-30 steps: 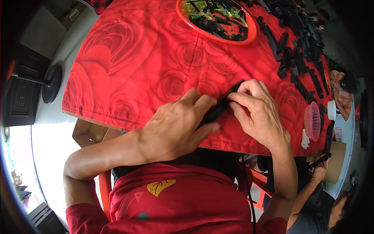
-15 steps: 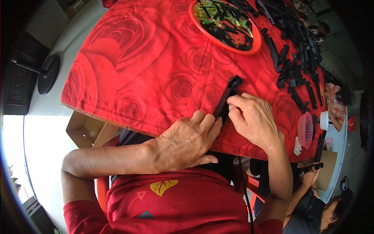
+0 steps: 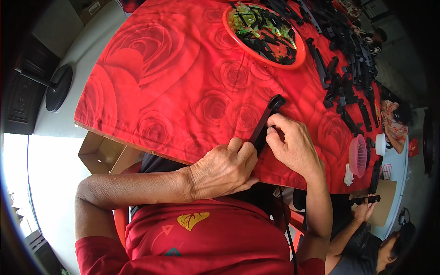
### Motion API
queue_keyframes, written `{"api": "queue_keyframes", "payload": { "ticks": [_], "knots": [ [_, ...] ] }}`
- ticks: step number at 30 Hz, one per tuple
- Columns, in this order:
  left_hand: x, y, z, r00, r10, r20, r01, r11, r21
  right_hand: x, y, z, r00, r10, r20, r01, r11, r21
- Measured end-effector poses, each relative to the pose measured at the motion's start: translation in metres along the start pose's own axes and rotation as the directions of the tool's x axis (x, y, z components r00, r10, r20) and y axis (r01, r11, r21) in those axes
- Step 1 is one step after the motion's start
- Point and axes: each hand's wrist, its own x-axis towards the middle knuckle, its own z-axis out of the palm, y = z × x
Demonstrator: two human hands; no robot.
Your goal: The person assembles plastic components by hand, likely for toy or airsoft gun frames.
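Note:
A long black plastic strip (image 3: pixel 267 119) lies on the red rose-patterned tablecloth (image 3: pixel 174 78), pointing away from me. My left hand (image 3: pixel 224 169) grips its near end at the table's front edge. Around the strip's middle, my right hand (image 3: pixel 293 146) pinches it with thumb and fingertips. Its far end, a rounded tip, sticks out beyond my fingers.
An orange round tray (image 3: pixel 300 50) holds several small black and green parts. Many black strips (image 3: pixel 350 68) lie along the table's right side, near a pink basket (image 3: pixel 357 156) and a white cup (image 3: pixel 380 143). Another person's hand (image 3: pixel 362 211) holds a black piece at lower right. A fan stand (image 3: pixel 57 87) is on the floor left.
Both hands stayed on the black strip; my left hand slid back toward its near end, so more of the strip's far tip shows. The view shifted a little.

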Motion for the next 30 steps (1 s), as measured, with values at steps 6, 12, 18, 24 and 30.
{"api": "queue_keyframes", "payload": {
  "ticks": [6, 12, 18, 24, 30],
  "knots": [
    [0.007, -0.005, 0.001, 1.000, -0.004, 0.006, 0.005, 0.996, -0.094, -0.003, 0.007, 0.007, 0.999, -0.031, -0.030, 0.030, 0.999, -0.019],
    [0.006, -0.006, 0.004, 0.996, 0.011, -0.089, -0.014, 0.999, -0.038, -0.002, 0.008, 0.007, 1.000, -0.012, -0.014, 0.012, 0.999, -0.034],
    [0.005, -0.004, 0.008, 0.996, 0.007, -0.089, -0.010, 0.999, -0.032, -0.005, 0.012, 0.014, 0.997, -0.055, -0.051, 0.054, 0.998, -0.028],
    [0.005, -0.003, 0.009, 0.996, 0.012, -0.091, -0.014, 1.000, -0.024, -0.005, 0.012, 0.018, 0.995, -0.068, -0.077, 0.067, 0.998, -0.019],
    [0.007, -0.003, 0.008, 0.995, 0.014, -0.103, -0.017, 0.999, -0.028, -0.005, 0.014, 0.019, 0.990, -0.100, -0.100, 0.099, 0.995, -0.012]
  ]
}}
